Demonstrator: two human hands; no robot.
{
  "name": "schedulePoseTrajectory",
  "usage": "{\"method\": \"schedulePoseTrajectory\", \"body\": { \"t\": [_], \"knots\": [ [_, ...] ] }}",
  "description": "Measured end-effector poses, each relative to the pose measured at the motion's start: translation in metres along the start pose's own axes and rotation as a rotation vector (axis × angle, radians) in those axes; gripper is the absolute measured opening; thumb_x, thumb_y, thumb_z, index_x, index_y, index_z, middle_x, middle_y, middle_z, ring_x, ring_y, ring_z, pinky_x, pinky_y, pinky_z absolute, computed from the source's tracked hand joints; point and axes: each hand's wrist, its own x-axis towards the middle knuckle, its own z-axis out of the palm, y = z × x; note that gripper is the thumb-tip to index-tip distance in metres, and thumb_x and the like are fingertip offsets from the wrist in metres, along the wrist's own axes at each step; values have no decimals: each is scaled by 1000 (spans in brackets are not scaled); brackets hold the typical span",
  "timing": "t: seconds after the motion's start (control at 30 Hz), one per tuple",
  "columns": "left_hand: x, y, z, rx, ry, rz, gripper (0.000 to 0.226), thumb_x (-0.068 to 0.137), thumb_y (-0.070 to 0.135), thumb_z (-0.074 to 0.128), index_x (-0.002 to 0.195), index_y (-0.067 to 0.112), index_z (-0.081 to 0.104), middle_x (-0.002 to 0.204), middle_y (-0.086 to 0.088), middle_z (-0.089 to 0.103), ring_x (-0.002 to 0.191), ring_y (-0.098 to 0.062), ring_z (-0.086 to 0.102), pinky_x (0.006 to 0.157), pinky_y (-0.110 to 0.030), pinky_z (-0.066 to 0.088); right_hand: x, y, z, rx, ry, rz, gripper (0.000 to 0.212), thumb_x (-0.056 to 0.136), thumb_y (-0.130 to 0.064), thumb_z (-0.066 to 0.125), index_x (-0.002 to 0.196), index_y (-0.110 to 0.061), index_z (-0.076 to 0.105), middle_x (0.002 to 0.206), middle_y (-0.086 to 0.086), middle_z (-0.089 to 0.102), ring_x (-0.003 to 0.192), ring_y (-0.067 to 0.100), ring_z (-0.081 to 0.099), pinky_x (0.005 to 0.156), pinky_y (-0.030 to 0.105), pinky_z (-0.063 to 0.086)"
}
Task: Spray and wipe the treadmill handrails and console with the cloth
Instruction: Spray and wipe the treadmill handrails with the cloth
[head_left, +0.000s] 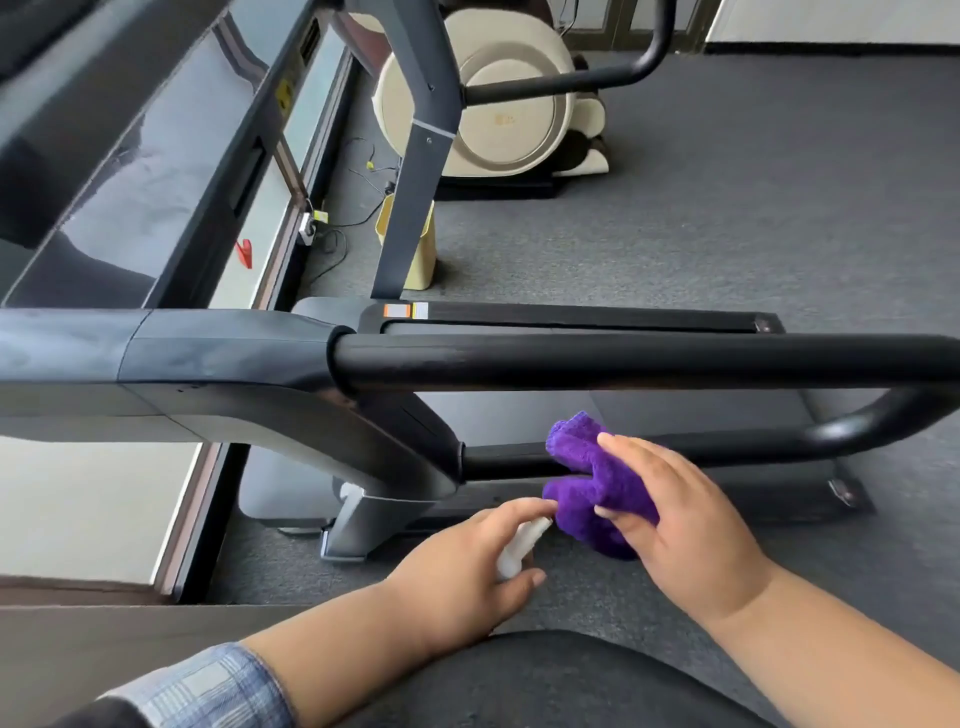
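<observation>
Right hand (670, 514) gripped the purple cloth (597, 483) on the lower handrail (727, 444) w/ left hand (467, 566) curled round the spray bottle (519, 545) just beside, so prob mid-job imo, upper handrail (623, 361) & console still left.

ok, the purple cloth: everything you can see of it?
The cloth is vivid purple, fluffy like microfibre, bunched into soft folds. It is wrapped over the lower handrail, a black tube, with one lobe above the bar and a larger lobe hanging below. The right hand grips it, fingers across the top. The left hand, holding a white spray bottle, is close beside it.
</observation>
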Motion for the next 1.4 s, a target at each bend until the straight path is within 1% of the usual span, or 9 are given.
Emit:
{"method": "schedulePoseTrajectory", "body": {
  "t": [0.1, 0.2, 0.27, 0.37, 0.5, 0.63, 0.83, 1.13, 1.4],
  "knots": [
    [-11, -1, -13, 9, 143, 64, 54, 87, 41, 59, 130, 54, 30, 125, 29, 55, 114, -7, 58, 92, -18, 44, 11, -50, -10, 105, 86, -221, 52, 100, -50, 49, 139, -16, 46, 136, -3, 53, 125, 17, 54, 110, 29, 39],
    [-26, 3, -35, 1, 438, 91, 48, 83, 37, 57, 124, 50, 38, 119, 48, 46, 104, 0, 60, 85, -3, 39, 36, -91, -34, 170, 148, -398, 52, 101, -45, 49, 142, -14, 42, 140, 1, 49, 128, 23, 54, 104, 44, 46],
    [-35, 6, -50, -34, 610, 128, 56, 84, 35, 61, 131, 58, 40, 124, 46, 50, 108, 9, 59, 89, -8, 44, 55, -113, -46, 165, 203, -441, 52, 102, -42, 51, 142, -12, 41, 141, 2, 48, 129, 23, 53, 104, 44, 45],
    [-43, 11, -62, -126, 753, 159, 59, 86, 38, 65, 135, 60, 39, 111, 29, 64, 98, -2, 67, 84, -27, 55, 86, -132, -49, -7, 246, -387, 54, 94, -36, 63, 142, -15, 48, 140, 4, 53, 128, 25, 53, 107, 44, 43],
    [-51, 16, -67, -150, 800, 183, 61, 87, 38, 66, 137, 59, 37, 104, 22, 64, 89, -10, 68, 81, -30, 54, 110, -140, -38, -388, -20, -135, 68, 86, -53, 55, 144, -19, 50, 145, 9, 49, 128, 30, 50, 109, 46, 35],
    [-65, 12, -71, -148, 834, 167, 60, 86, 40, 65, 136, 60, 38, 103, 21, 63, 89, -8, 67, 82, -21, 51, 119, -151, -19, -643, -153, -109, 83, 83, -71, 45, 144, -15, 45, 139, 7, 53, 119, 29, 55, 100, 44, 41],
    [-76, 12, -73, -135, 857, 149, 62, 87, 38, 64, 135, 63, 34, 103, 23, 62, 90, -9, 66, 83, -17, 49, 153, -182, 9, -656, -231, -242, 68, 88, -67, 51, 135, -18, 46, 125, 3, 57, 111, 26, 59, 90, 41, 46],
    [-74, 21, -74, -150, 825, 168, 61, 87, 40, 65, 135, 62, 35, 101, 21, 63, 88, -13, 68, 79, -33, 55, 121, -143, -29, -728, -303, -234, 91, 81, -58, 68, 153, -23, 27, 138, 3, 47, 115, 26, 51, 97, 42, 43],
    [-73, 27, -70, -133, 806, 143, 61, 86, 40, 66, 136, 61, 37, 101, 22, 64, 86, -12, 68, 78, -39, 57, 143, -166, 2, -666, -232, -356, 68, 98, -45, 52, 154, -17, 26, 141, 4, 48, 118, 26, 52, 95, 41, 44]
  ]
}}
